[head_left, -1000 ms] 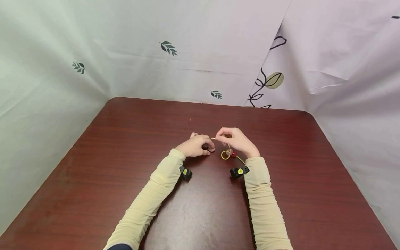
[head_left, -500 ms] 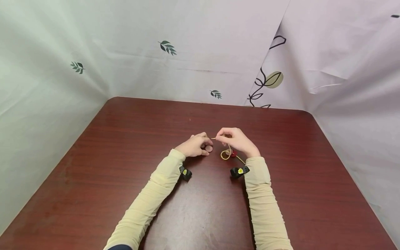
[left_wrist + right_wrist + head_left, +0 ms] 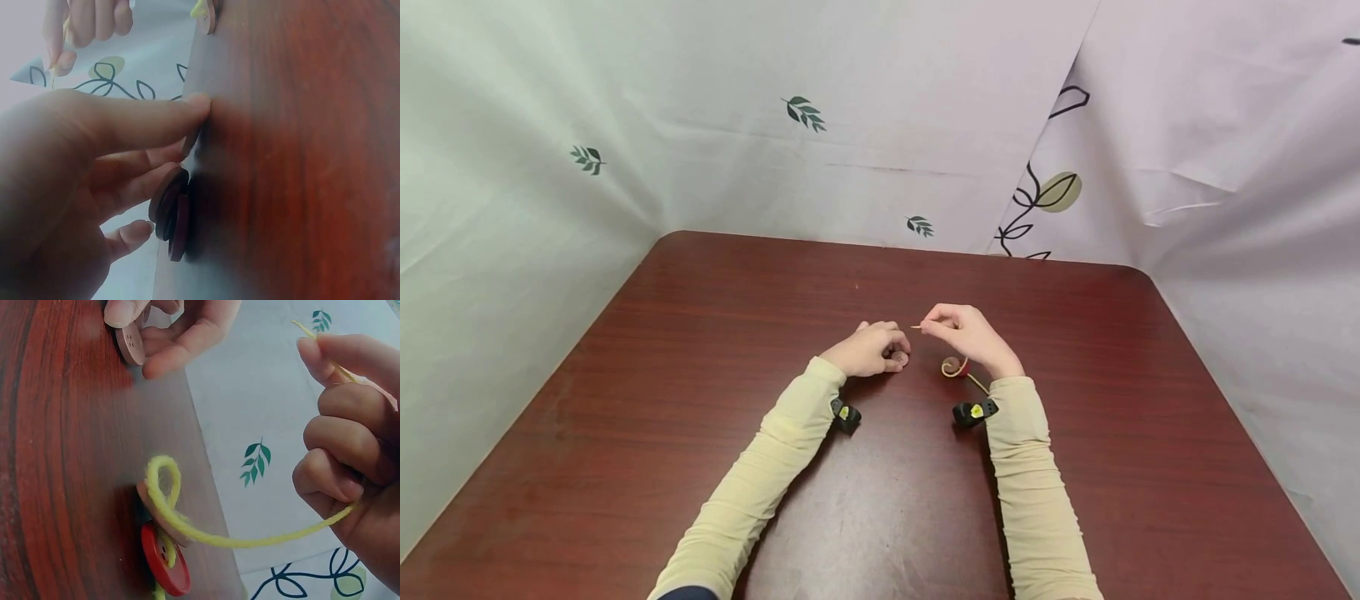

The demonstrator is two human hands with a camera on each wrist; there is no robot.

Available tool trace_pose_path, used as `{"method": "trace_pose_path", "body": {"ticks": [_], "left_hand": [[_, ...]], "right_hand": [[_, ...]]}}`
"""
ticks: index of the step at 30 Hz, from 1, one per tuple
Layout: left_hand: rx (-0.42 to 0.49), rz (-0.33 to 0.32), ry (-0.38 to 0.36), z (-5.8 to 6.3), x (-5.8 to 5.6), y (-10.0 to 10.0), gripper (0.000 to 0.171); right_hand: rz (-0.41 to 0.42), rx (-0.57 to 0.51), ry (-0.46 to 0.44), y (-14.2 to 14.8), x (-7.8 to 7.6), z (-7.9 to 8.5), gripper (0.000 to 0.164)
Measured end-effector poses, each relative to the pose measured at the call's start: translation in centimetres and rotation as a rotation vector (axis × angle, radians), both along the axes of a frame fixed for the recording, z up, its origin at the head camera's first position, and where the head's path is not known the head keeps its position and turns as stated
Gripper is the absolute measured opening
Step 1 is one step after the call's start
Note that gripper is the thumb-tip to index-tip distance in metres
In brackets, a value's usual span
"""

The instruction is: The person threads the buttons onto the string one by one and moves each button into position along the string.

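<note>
My left hand [image 3: 872, 348] pinches a pinkish-brown button [image 3: 130, 345] between thumb and fingertips at the table top; the button leans on edge. Beneath that hand's other fingers, the left wrist view shows several dark buttons [image 3: 179, 228] leaning together. Held higher, my right hand [image 3: 967, 335] pinches a yellow yarn [image 3: 269, 541] near its thin tip, which points toward the left hand. The yarn drops in a loop and passes through a red button [image 3: 165, 559]. A brown button [image 3: 149, 501] sits against the red one, partly covered by the loop.
The dark red wooden table [image 3: 880, 500] stretches out on all sides of the hands. Pale fabric [image 3: 880, 125] printed with leaves hangs behind its far edge and along both sides. A black wrist camera [image 3: 847, 415] is strapped to each sleeved forearm.
The pinkish-brown button lay face up half a second ago and now tilts in my left fingers. My right hand has risen slightly, and the yarn loop has drawn in closer to the threaded buttons.
</note>
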State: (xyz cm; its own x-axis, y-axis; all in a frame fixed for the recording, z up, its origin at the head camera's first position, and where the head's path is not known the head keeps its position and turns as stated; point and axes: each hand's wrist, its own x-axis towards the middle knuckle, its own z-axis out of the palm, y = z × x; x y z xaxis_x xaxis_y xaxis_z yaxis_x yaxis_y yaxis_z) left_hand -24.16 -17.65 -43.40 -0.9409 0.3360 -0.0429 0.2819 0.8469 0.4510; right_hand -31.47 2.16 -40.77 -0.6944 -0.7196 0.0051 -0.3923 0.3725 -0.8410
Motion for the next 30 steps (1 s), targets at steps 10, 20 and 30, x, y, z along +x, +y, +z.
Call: {"method": "trace_pose_path", "body": {"ticks": [10,20,30], "left_hand": [[0.030,-0.032,0.060,0.5,-0.1,-0.5,0.014],[0.292,-0.015,0.152,1.4,-0.2,-1.3,0.016],[0.579,0.061,0.064,2.1,0.3,-1.6,0.028]], "right_hand": [[-0.011,-0.009,-0.006,-0.1,-0.1,0.0,0.017],[-0.012,0.002,0.011,0.1,0.0,0.3,0.027],[-0.013,-0.037,0.027,0.3,0.3,1.4,0.026]]}}
